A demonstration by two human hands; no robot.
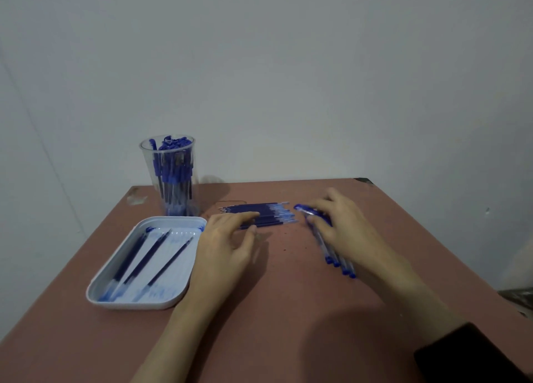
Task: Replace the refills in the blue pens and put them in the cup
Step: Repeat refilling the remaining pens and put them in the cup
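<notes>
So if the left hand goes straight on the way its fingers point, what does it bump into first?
The row of refills lying on the table. The left hand points straight at them, and its fingertips look to be at their edge, though I can't tell if they touch.

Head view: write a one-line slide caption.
Left hand touches the row of refills, right hand over the blue pens; cup and tray at left.
</notes>
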